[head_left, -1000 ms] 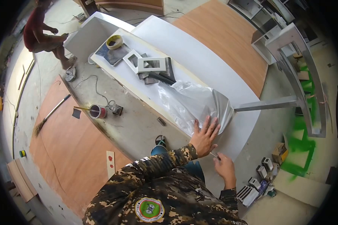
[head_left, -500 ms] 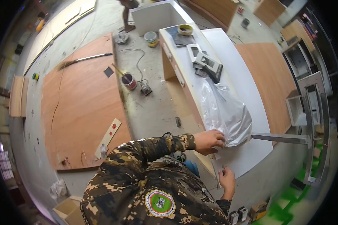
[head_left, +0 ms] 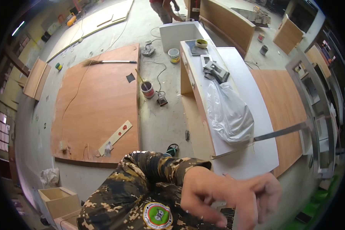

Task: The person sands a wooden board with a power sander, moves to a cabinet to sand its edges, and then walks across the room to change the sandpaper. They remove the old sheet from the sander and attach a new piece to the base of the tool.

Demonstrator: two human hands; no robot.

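My left hand [head_left: 222, 193] is raised close to the camera at the lower middle, its fingers apart and bent, with nothing seen in them. Behind it my right hand is almost wholly hidden; only a bit of camouflage cuff [head_left: 228, 216] shows below, so its fingers cannot be made out. Beyond the hands, a white plastic bag [head_left: 230, 115] lies on the long white cabinet piece [head_left: 218, 147], apart from my left hand. Grey and white rectangular frame pieces [head_left: 217, 72] lie behind the bag, and a roll of yellowish tape [head_left: 201, 43] sits farther back.
A large brown wooden panel [head_left: 99, 92] lies on the left with a broom [head_left: 111, 61] on it. Paint cans [head_left: 147, 90] and a corded power tool [head_left: 161, 99] stand on the floor. A metal frame [head_left: 314, 126] rises at right. Another person [head_left: 165, 9] works at the back.
My left hand has left the bag's near edge and come up towards the camera. My right hand has gone behind it. The view has tilted up, showing more of the other person.
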